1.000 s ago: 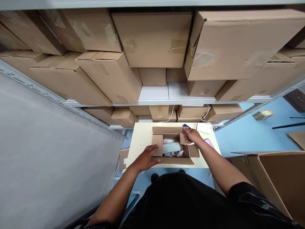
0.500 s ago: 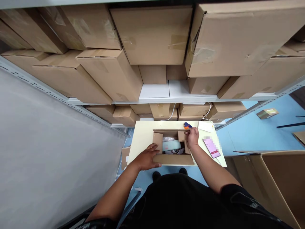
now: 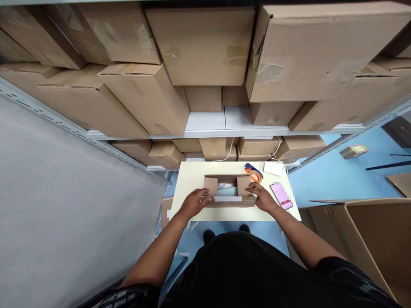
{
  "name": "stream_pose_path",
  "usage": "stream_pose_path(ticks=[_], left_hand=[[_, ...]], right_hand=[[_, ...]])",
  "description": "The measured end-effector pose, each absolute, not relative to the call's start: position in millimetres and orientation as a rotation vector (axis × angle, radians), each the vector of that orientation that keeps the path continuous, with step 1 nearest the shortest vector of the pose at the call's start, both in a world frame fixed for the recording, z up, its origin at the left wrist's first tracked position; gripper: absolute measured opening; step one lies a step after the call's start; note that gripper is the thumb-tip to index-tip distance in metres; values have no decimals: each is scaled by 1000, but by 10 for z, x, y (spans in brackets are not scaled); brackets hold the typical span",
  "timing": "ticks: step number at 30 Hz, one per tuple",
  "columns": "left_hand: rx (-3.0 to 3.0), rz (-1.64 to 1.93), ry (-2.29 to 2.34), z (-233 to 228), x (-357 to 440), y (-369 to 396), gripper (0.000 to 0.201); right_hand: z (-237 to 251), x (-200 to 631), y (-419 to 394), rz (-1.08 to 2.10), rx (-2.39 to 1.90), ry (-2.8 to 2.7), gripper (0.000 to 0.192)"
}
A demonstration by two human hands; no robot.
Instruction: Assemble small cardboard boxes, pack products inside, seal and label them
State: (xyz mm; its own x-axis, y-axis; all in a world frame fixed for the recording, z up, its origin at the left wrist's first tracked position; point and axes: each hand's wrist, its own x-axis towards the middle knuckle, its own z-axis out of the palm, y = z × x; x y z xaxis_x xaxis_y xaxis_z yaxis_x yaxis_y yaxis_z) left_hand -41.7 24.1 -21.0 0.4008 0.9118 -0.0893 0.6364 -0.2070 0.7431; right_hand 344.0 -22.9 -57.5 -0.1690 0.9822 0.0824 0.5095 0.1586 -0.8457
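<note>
A small cardboard box [image 3: 228, 199] sits on a pale yellow table [image 3: 192, 179] in front of me. My left hand [image 3: 193, 202] grips its near left corner and my right hand [image 3: 262, 197] grips its near right corner, both on the near flap, which stands raised. The two side flaps lean inward. A pale green item and white wrapping show inside the box. An orange and blue tape dispenser [image 3: 253, 173] lies just beyond my right hand.
A phone [image 3: 280, 195] and a white card [image 3: 273, 168] lie on the table's right side. Shelves packed with cardboard boxes [image 3: 205, 47] rise behind the table. A large open carton [image 3: 369, 239] stands at my right, and a grey wall [image 3: 64, 205] at my left.
My right hand left the far right flap and came to the near right corner. The near flap has been lifted up by both hands, and the side flaps have folded inward.
</note>
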Motion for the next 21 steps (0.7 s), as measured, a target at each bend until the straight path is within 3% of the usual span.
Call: stream_pose_path(ticks=[4,11,14,17,21], left_hand=[[1953,616,1500,-400,-269,192,50],[2296,574,1458,-286,-146,386,103],[2443,486,1368,-167,-174,565,116],[2501,418,1348,-120,-217,607,107],[2534,356,1313,-234,-262,423,64]], right_hand=[[-671,3517,-240,955,-1458,-1652,33],[-699,3261,-437,762,-1595,-1660,49],[-700,3196,-454,699,-1585,-1660,53],[-705,3188,-464,689,-1596,-1635,64],[-709,3170,-515,622,-1643,-1663,63]])
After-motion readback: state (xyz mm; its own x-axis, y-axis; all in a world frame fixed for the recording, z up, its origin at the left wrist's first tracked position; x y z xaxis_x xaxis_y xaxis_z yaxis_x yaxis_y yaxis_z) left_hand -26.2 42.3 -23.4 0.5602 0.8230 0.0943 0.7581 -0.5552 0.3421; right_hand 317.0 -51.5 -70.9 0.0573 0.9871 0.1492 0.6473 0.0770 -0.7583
